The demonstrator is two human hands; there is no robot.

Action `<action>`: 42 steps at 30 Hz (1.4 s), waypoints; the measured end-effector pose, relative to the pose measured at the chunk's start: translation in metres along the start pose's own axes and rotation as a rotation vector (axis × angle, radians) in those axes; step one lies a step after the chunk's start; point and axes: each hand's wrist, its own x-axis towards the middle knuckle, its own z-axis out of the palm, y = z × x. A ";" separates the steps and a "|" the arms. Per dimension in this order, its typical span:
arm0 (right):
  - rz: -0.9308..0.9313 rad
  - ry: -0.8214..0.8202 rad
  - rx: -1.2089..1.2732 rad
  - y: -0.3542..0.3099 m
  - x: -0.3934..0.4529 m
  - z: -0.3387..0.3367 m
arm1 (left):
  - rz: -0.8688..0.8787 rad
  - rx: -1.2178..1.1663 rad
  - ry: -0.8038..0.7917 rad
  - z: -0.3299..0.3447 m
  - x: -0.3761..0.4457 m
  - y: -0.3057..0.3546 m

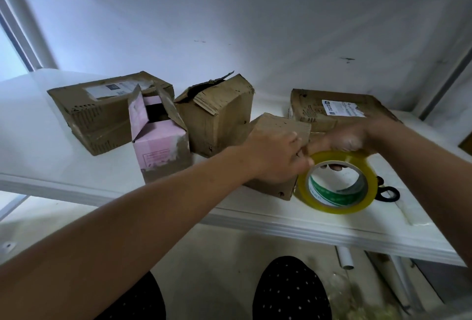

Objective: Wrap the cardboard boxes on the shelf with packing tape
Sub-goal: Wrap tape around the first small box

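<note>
On the white shelf (pixel 76 166) nothing looks freshly wrapped yet, so I judge the job barely begun.

Farthest left lies a wide, flat brown cardboard box with a white label (pixel 102 113), its lid down but its edges scuffed; I see only old tape traces on it. Touching its front right corner stands a small pink-faced cardboard carton (pixel 159 146) with its top flaps standing open. Just beside that leans a crumpled brown cardboard box (pixel 217 118), its upper flap torn and lifted. Next comes a small brown cardboard box (pixel 278 128) at the shelf's front, partly hidden behind the hands; this seems to be the one being started on.

The left hand (pixel 275 156) rests against that small box, its fingertips pinching at the rim of the yellowish roll of clear packing tape with a green-printed core (pixel 337 182), apparently picking for the loose end. The right hand (pixel 355 138) is closed over the top of the roll, holding it upright just above the shelf.

Behind the right hand sits a flat brown cardboard parcel with a printed label (pixel 334 108), closed. At the far right, black scissor handles (pixel 388 194) lie on the shelf, untouched.

All five boxes appear still to be taped.
</note>
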 end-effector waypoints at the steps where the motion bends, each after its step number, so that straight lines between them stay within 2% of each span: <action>1: -0.002 0.004 -0.004 0.000 -0.001 0.001 | -0.002 -0.044 -0.116 0.004 -0.001 0.004; 3: -0.011 0.041 -0.014 0.002 -0.002 0.002 | -0.029 -0.059 -0.228 0.007 -0.001 0.004; 5: -0.053 0.077 0.033 0.007 -0.004 0.006 | -0.080 -0.086 -0.214 0.007 0.000 0.002; 8: -0.112 0.072 0.140 0.017 -0.008 0.011 | -0.329 -0.114 -0.095 0.009 -0.001 -0.003; 11: -0.164 0.032 0.198 0.031 -0.011 0.009 | -0.575 -0.379 -0.050 0.013 -0.008 -0.008; 17: -0.198 -0.114 0.528 0.063 -0.014 0.014 | -0.576 -0.753 0.034 0.012 -0.013 -0.028; 21: -0.289 -0.007 0.644 0.060 -0.009 0.019 | -0.609 -0.949 0.058 0.015 -0.011 -0.037; 24: -0.455 0.038 0.749 0.045 -0.014 0.005 | -0.688 -1.196 0.076 0.014 -0.010 -0.053; 28: -0.716 -0.038 0.959 0.013 -0.016 0.000 | -0.844 -1.453 0.161 0.023 -0.014 -0.065; 30: -0.753 -0.046 1.070 -0.010 -0.010 0.005 | -0.925 -1.561 0.185 0.033 -0.011 -0.062; 33: -0.704 0.109 1.084 -0.038 -0.001 0.011 | -1.050 -1.627 0.260 0.044 -0.006 -0.059; 35: -0.658 0.213 0.994 -0.048 -0.001 0.007 | -1.000 -1.402 0.326 0.046 -0.011 -0.062; 37: -0.624 0.241 0.893 -0.055 -0.002 0.001 | -0.838 -0.990 0.357 0.044 -0.019 -0.067; 38: -0.611 0.249 0.870 -0.059 -0.001 -0.001 | -0.728 -0.857 0.399 0.041 -0.023 -0.068; 41: -0.608 0.283 0.857 -0.074 0.008 0.000 | -0.369 -0.978 0.490 0.030 -0.031 -0.063; 42: -0.606 0.296 0.863 -0.080 0.012 0.001 | -0.304 -1.036 0.485 0.030 -0.030 -0.059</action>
